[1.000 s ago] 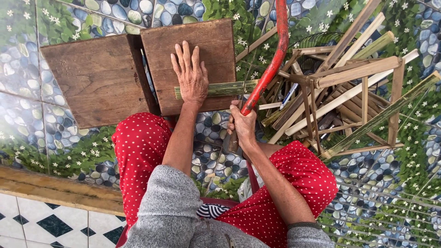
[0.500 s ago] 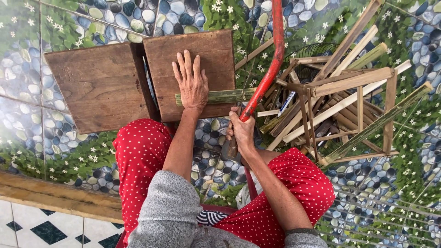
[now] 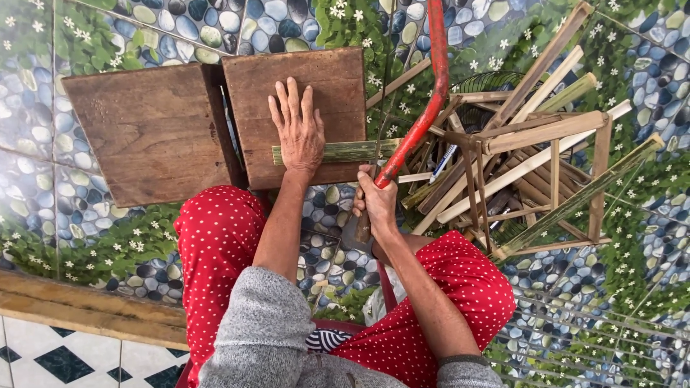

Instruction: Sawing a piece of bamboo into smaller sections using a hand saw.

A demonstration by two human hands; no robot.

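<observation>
left hand (image 3: 300, 129): fingers spread flat, pressing the green bamboo strip (image 3: 352, 150) onto the right wooden bench (image 3: 327, 79) | right hand (image 3: 375, 205): fingers closed around the red-framed saw (image 3: 424, 115) handle, just right of the strip's free end | loose bamboo pile (image 3: 517, 158) on the floor beyond the saw

Left wooden board (image 3: 147, 133) lies flat on pebble-and-flower patterned floor (image 3: 72, 208). Well right of the board: heap of split bamboo sticks (image 3: 517, 154) with a blue pen (image 3: 443, 162) among them. Below the board: wooden sill (image 3: 86, 309), then black-and-white diamond tiles (image 3: 65, 356).
</observation>
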